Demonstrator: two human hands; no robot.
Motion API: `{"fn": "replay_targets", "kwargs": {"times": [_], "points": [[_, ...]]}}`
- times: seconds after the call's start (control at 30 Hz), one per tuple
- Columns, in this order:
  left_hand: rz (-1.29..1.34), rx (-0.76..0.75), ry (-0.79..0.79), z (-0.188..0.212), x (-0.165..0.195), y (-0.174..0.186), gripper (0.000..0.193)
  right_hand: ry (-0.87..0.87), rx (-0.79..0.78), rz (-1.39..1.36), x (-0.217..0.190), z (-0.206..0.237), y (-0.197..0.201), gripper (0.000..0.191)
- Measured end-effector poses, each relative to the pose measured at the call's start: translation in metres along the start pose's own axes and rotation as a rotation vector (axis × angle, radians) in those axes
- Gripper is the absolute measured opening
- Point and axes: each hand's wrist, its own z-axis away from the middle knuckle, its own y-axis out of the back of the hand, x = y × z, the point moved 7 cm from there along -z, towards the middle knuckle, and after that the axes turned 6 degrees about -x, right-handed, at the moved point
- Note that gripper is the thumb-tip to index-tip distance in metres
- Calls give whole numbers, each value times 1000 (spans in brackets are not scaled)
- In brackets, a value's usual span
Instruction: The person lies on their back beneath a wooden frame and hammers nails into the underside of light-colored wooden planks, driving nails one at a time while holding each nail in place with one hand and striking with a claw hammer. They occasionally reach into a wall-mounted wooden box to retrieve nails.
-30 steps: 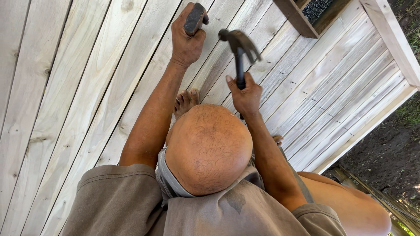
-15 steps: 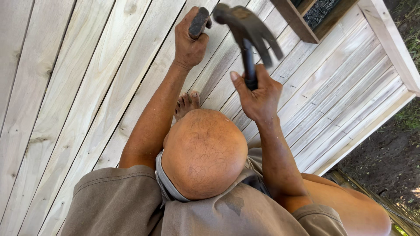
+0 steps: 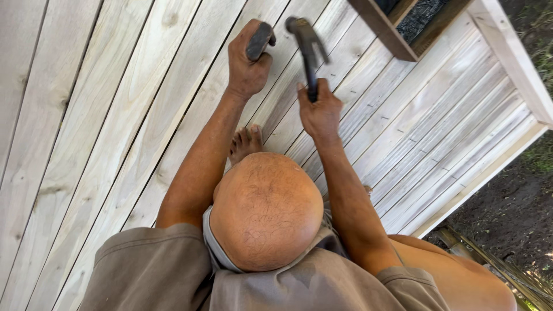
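My left hand (image 3: 246,62) is closed around a short dark metal tool (image 3: 260,40) held against the pale wooden deck boards (image 3: 115,115). My right hand (image 3: 320,113) grips the dark handle of a claw hammer (image 3: 305,41), whose head hangs just right of the dark tool, a little apart from it. Both arms reach forward over the boards. A bare foot (image 3: 245,144) rests on the deck between my arms. My head and brown shirt fill the lower middle of the view.
Rows of nail heads run across the boards on the right. A dark wooden frame (image 3: 385,29) sits at the top right. The deck's edge board (image 3: 507,55) runs down the right side, with bare soil (image 3: 512,213) beyond it.
The hammer was lifted higher and nearer the camera half a second ago; now it has come down toward the dark tool. My left hand has stayed put.
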Motion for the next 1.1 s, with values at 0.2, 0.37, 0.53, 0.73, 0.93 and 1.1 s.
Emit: {"fn": "replay_targets", "kwargs": {"times": [0.2, 0.37, 0.53, 0.73, 0.93, 1.1], "points": [[-3, -5, 37, 1, -3, 0, 40, 121, 324, -296, -8, 32, 34, 25], [42, -11, 29, -3, -1, -2, 36, -165, -211, 43, 21, -2, -30, 22], [75, -2, 46, 2, -5, 5, 32, -45, 61, -85, 4, 17, 4, 28], [65, -23, 121, 1, -10, 3, 28, -98, -64, 7, 18, -1, -22, 23], [12, -57, 97, 2, 8, 2, 29, -257, -221, 86, 69, 22, -53, 23], [136, -109, 56, -2, 31, -6, 28, -159, -100, 57, 79, 68, -46, 26]]}}
